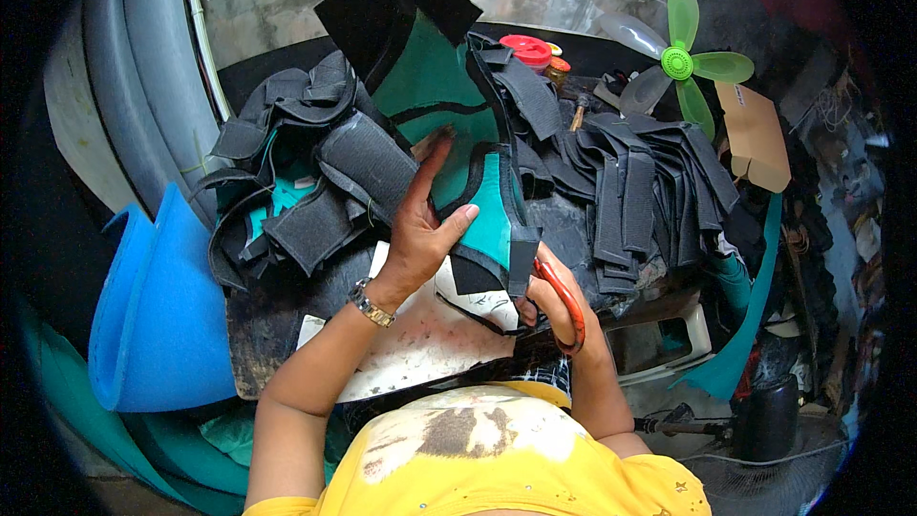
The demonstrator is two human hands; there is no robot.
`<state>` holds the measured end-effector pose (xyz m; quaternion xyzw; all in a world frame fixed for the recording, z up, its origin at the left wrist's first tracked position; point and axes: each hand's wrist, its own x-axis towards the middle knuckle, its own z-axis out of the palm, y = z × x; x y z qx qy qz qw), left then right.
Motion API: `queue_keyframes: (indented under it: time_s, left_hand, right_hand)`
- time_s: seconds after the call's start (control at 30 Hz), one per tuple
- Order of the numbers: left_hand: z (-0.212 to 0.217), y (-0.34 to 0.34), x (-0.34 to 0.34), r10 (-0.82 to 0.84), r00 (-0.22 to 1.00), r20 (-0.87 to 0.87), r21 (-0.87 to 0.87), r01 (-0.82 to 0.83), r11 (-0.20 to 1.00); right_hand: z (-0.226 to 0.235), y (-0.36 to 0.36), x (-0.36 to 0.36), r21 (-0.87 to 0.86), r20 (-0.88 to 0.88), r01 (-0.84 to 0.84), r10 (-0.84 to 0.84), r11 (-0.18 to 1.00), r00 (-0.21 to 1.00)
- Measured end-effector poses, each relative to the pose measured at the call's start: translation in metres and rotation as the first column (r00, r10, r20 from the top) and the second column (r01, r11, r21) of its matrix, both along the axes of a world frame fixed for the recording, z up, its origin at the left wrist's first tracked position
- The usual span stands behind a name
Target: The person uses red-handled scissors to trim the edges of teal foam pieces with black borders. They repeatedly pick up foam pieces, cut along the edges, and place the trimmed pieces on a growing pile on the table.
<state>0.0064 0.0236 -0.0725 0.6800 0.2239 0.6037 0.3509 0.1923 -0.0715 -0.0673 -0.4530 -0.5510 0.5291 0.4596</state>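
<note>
Orange-handled scissors (564, 301) beside teal-and-black piece (492, 220)

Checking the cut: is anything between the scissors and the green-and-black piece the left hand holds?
Nothing visible. The left hand holds the green-and-black foam piece up, and the orange-handled scissors in the right hand meet its lower black edge directly.

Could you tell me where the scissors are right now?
In the head view, the orange-handled scissors are in the right hand, low and right of centre, beside the teal-and-black piece that the left hand holds.
</note>
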Motion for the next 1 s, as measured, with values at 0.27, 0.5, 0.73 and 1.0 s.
queue_keyframes:
  time_s: [0.27, 0.5, 0.73, 1.0]
  left_hand:
    - [0.0, 0.001, 0.001, 0.015, 0.999, 0.029, -0.031, -0.014, 0.999]
    - [-0.008, -0.009, 0.01, -0.057, 0.951, 0.303, -0.255, 0.139, 0.957]
    - [-0.005, -0.013, 0.012, 0.067, 0.993, 0.093, -0.133, -0.054, 0.99]
    - [-0.001, -0.026, 0.018, -0.019, 0.975, 0.22, -0.27, 0.08, 0.959]
  right_hand:
    - [0.006, -0.009, -0.001, -0.09, -0.116, 0.029, -0.04, 0.995, 0.992]
    - [0.001, -0.008, -0.012, -0.023, -0.031, 0.13, -0.131, 0.991, 0.991]
    - [-0.017, 0.008, -0.002, 0.193, 0.165, 0.117, -0.15, 0.974, 0.975]
    - [-0.04, 0.013, 0.004, 0.183, 0.185, 0.161, -0.195, 0.97, 0.963]
